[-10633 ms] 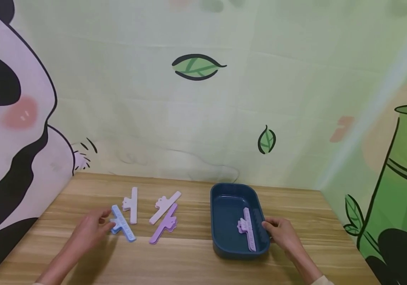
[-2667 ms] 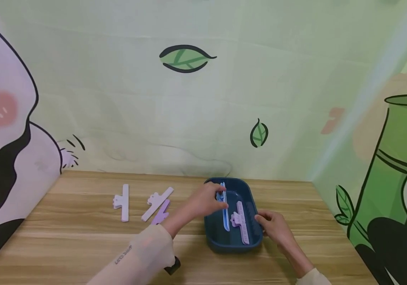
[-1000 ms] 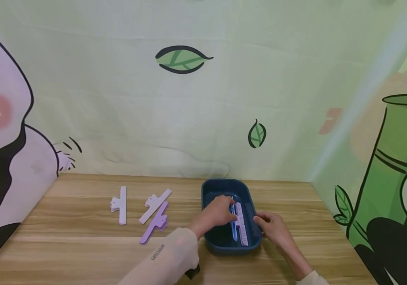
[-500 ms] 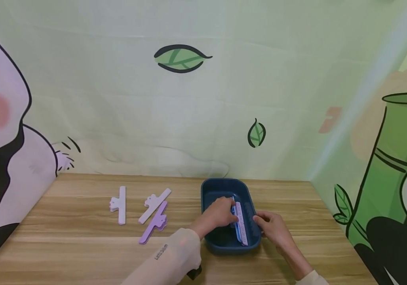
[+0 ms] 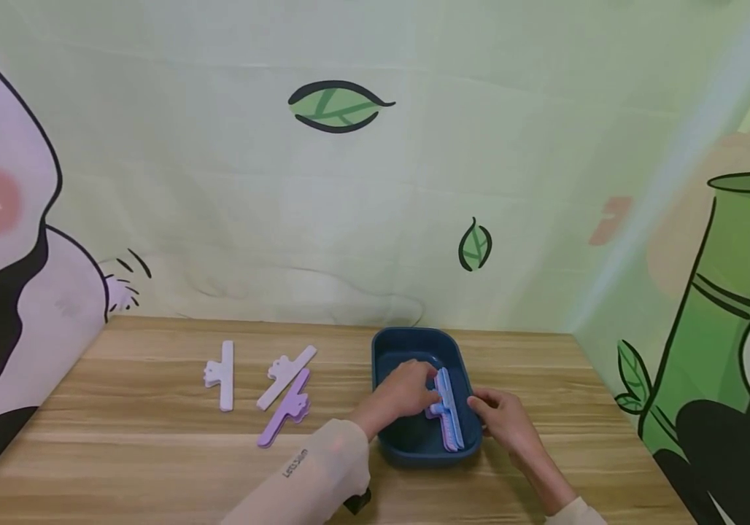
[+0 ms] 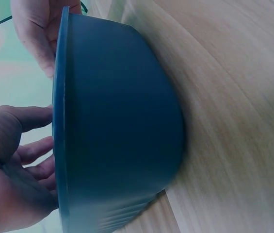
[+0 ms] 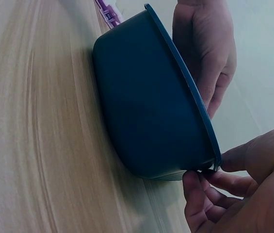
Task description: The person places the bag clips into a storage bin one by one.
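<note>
A dark blue plastic box (image 5: 408,453) stands on the wooden table. Inside, a light blue bag clip (image 5: 451,415) lies flat over a lilac bag clip (image 5: 445,435), which shows only along its left side. My left hand (image 5: 404,390) reaches over the box's left wall, fingertips right at the blue clip's left edge, thumb and fingers apart. In the left wrist view that hand (image 6: 10,165) is partly hidden behind the rim. My right hand (image 5: 509,421) pinches the right rim of the box; the right wrist view shows thumb and fingers either side of it.
Left of the box lie a white bag clip (image 5: 226,375), a pale lilac bag clip (image 5: 288,376) and a purple bag clip (image 5: 285,410), the last two close together. A printed backdrop (image 5: 375,197) rises behind the table (image 5: 152,452).
Since ten seconds ago, my left hand has carried the blue clip from the table into the box. In the last half second it has tipped from its edge to flat over the lilac clip.
</note>
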`<state>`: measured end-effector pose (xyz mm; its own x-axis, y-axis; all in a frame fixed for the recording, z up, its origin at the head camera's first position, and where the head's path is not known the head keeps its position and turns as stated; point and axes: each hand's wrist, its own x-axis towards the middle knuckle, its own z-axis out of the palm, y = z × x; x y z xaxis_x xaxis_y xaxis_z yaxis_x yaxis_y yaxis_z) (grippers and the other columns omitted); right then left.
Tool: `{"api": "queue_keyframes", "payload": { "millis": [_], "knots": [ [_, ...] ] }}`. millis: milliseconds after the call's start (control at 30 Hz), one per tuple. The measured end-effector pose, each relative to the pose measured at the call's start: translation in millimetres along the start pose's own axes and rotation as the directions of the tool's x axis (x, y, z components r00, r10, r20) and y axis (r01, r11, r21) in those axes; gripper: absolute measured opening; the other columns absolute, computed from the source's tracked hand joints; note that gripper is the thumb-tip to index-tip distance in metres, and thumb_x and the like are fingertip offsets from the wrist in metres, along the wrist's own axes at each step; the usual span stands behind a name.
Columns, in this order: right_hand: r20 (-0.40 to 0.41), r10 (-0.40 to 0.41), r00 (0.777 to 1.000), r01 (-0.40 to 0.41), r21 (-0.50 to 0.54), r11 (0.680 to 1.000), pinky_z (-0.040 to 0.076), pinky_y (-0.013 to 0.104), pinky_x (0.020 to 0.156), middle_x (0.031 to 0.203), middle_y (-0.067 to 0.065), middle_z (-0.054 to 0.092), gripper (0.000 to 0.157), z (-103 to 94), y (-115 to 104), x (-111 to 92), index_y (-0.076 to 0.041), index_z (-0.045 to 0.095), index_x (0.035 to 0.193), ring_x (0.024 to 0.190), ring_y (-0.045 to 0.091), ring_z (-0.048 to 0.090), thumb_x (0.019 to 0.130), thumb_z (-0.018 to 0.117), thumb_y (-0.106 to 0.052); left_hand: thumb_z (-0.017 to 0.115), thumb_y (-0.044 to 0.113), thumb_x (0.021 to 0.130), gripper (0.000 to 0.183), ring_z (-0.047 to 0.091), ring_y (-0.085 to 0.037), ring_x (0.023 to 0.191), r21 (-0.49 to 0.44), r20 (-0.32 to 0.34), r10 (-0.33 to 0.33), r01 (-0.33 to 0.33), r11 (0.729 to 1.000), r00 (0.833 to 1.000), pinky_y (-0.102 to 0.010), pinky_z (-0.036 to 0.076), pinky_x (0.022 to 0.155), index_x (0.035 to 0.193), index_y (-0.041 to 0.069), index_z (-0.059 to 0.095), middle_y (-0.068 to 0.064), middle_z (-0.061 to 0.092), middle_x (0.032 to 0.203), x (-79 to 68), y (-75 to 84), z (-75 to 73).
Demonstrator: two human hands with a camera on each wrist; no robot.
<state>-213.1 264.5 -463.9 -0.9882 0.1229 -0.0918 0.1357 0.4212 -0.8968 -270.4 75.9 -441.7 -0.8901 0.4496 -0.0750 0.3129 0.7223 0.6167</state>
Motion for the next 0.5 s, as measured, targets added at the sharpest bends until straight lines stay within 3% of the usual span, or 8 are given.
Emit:
{"api": "queue_keyframes", "payload": {
  "millis": [267, 500],
  "knots": [
    [-0.002, -0.022, 1.0, 0.022, 0.021, 1.0, 0.053, 0.03, 0.061, 0.099, 0.018, 0.069, 0.028, 0.6, -2.0, -2.3, 0.014, 0.065, 0.124, 0.078, 0.022, 0.064, 0.104, 0.059, -0.004, 0.071, 0.024, 0.1, 0.039, 0.062, -0.027, 0.118, -0.065, -0.041, 0.031, -0.033, 0.997, 0.999, -0.044, 0.052, 0.102, 0.134, 0.005, 0.067, -0.012, 0.068, 0.127, -5.5, -1.8, -6.8],
    [-0.004, -0.011, 1.0, 0.011, 0.009, 1.0, 0.056, 0.031, 0.062, 0.102, 0.02, 0.069, 0.03, 1.0, -1.3, -1.1, 0.014, 0.064, 0.126, 0.081, 0.023, 0.065, 0.104, 0.059, -0.005, 0.071, 0.023, 0.1, 0.036, 0.065, -0.027, 0.112, -0.102, -0.129, 0.076, -0.089, 0.991, 0.989, -0.041, 0.055, 0.096, 0.129, 0.003, 0.069, -0.013, 0.07, 0.122, -9.5, -10.9, -16.0]
  ]
}}
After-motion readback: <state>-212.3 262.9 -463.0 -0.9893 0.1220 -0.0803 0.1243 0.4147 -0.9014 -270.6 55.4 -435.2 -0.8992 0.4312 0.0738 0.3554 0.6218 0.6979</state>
